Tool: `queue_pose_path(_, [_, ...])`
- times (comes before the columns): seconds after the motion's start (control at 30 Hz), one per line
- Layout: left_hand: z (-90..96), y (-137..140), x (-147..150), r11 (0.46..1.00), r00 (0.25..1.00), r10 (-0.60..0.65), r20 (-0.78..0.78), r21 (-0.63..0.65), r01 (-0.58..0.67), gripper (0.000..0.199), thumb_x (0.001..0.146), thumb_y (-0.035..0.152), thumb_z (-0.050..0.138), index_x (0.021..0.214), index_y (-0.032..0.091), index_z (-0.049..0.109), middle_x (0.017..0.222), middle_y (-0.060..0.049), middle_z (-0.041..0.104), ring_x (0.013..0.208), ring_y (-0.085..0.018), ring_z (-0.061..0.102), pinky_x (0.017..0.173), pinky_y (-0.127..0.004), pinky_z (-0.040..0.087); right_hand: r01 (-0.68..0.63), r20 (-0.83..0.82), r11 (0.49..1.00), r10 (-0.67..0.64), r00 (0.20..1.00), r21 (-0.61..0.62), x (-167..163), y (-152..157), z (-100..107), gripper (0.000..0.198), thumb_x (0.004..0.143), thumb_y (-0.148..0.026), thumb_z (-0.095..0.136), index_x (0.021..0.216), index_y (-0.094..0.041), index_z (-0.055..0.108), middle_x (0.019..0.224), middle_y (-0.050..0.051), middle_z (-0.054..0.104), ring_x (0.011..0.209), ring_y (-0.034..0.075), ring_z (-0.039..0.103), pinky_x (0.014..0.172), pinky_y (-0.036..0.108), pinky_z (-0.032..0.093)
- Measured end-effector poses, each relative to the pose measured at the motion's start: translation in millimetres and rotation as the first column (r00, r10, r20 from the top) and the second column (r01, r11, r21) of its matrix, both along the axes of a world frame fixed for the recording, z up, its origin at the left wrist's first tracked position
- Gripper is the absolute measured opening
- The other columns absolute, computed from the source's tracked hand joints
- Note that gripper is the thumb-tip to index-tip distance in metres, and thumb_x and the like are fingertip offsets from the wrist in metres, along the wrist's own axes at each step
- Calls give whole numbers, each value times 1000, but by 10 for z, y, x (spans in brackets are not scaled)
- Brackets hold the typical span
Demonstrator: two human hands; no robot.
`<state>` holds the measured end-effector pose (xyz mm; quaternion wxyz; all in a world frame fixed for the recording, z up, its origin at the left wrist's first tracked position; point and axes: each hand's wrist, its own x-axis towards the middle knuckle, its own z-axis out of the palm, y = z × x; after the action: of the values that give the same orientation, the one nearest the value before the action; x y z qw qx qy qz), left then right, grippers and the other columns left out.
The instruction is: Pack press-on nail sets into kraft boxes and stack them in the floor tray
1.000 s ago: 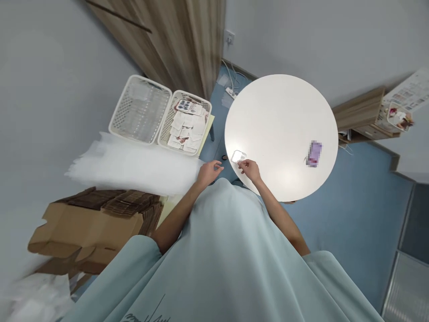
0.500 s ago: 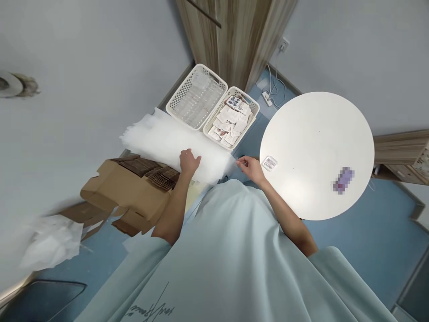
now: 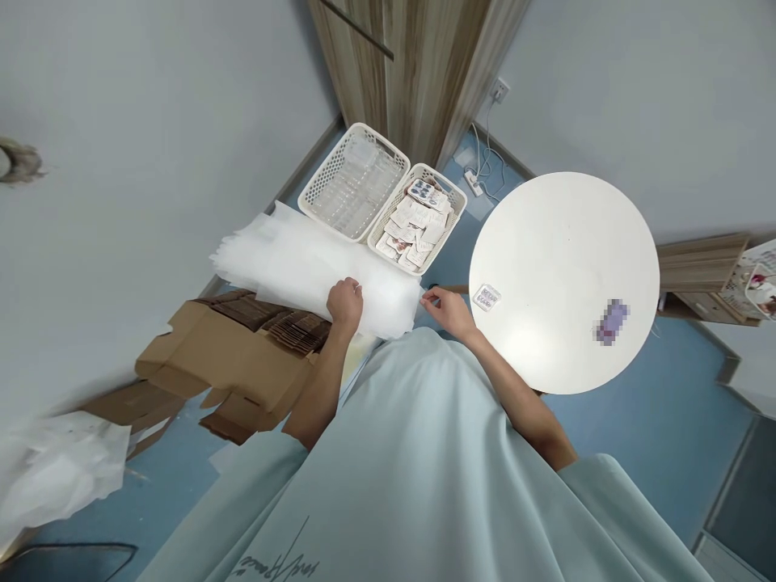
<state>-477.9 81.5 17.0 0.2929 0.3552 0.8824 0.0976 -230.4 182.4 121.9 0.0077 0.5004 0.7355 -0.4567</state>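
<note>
A stack of thin white foam sheets [image 3: 303, 263] lies in front of me, its layered edges uneven at the left. My left hand [image 3: 345, 305] is on top of the stack, fingers curled in and thumb drawn close, gripping at the sheet; the fingertips are partly hidden. At the stack's right end, my right hand [image 3: 447, 311] has thumb and fingers pinched together at the edge of a foam sheet. Just right of that hand, a small clear plastic case [image 3: 486, 297] with dark printing lies on the white round table [image 3: 563, 242].
Behind the foam, one white basket [image 3: 306, 194] holds clear plastic cases and another basket [image 3: 462, 196] holds printed cards. An open cardboard box [image 3: 212, 347] with folded brown cardboard stands at left. A blurred-out purple object [image 3: 612, 322] lies on the table. A power strip [image 3: 473, 182] is on the floor.
My left hand has closed, its thumb drawn in from a spread pose. My right hand stays near the foam's right edge, fingers closer together. The view has shifted slightly.
</note>
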Motion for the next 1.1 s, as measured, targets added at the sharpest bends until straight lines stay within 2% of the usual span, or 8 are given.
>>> queue_pose_path(0.17, [255, -167, 123, 988, 999, 36, -31, 153, -30, 23, 104, 30, 53, 108, 21, 75, 116, -14, 76, 99, -31, 69, 89, -43, 52, -50, -20, 998, 51, 999, 36, -88, 17, 19, 12, 102, -32, 69, 105, -23, 77, 100, 4, 81, 82, 20, 72, 78, 32, 51])
queue_pose_path(0.3, [550, -301, 254, 931, 994, 43, -104, 365, -3, 19, 103, 29, 58, 104, 21, 75, 111, -12, 77, 90, -27, 69, 83, -41, 52, -62, -112, 995, 71, 991, 84, -168, 63, 38, 20, 103, -35, 68, 114, -22, 77, 113, 7, 81, 98, 24, 75, 86, 36, 57])
queue_pose_path(0.47, [969, -315, 423, 772, 969, -88, -232, 599, 213, 13, 103, 25, 62, 101, 23, 74, 101, -9, 78, 91, -26, 69, 84, -40, 54, -30, -310, 979, 92, 946, 202, -209, 181, 228, 68, 96, -58, 75, 153, -25, 60, 157, 13, 62, 143, 34, 58, 113, 49, 54])
queue_pose_path(0.63, [1279, -146, 646, 538, 884, -294, -362, 702, 466, 12, 103, 18, 64, 104, 24, 74, 102, -8, 78, 93, -23, 71, 87, -39, 58, -51, -434, 966, 161, 886, 254, -68, 307, 533, 94, 91, -72, 77, 168, -32, 41, 165, 11, 55, 155, 36, 47, 130, 57, 38])
queue_pose_path(0.8, [1417, 123, 980, 333, 772, -474, -423, 726, 602, 13, 101, 15, 67, 105, 25, 74, 106, -8, 79, 99, -22, 75, 87, -40, 62, 42, -497, 965, 95, 863, 258, 361, 401, 659, 98, 90, -74, 76, 170, -34, 37, 163, 11, 56, 157, 37, 45, 130, 60, 37])
queue_pose_path(0.93, [1458, 360, 1397, 196, 667, -598, -444, 726, 659, 16, 101, 13, 66, 106, 26, 73, 114, -6, 80, 117, -24, 76, 98, -43, 64, 109, -537, 948, 72, 841, 299, 921, 459, 724, 75, 93, -71, 74, 155, -33, 58, 167, 8, 52, 163, 35, 36, 133, 58, 33])
queue_pose_path(1.03, [1462, 530, 1783, 145, 619, -631, -466, 714, 685, 14, 101, 13, 66, 103, 25, 72, 118, -5, 80, 124, -25, 74, 100, -43, 64, 201, -559, 933, 1, 829, 300, 1426, 452, 769, 55, 94, -68, 75, 134, -29, 71, 157, 9, 63, 159, 34, 44, 130, 56, 39])
queue_pose_path(1.1, [1462, 635, 2054, 170, 628, -642, -441, 716, 677, 11, 101, 16, 66, 102, 25, 72, 122, -6, 80, 127, -27, 73, 102, -45, 63, 289, -564, 914, -84, 821, 285, 1782, 414, 772, 46, 95, -66, 74, 121, -28, 75, 143, 9, 72, 148, 33, 57, 127, 55, 44])
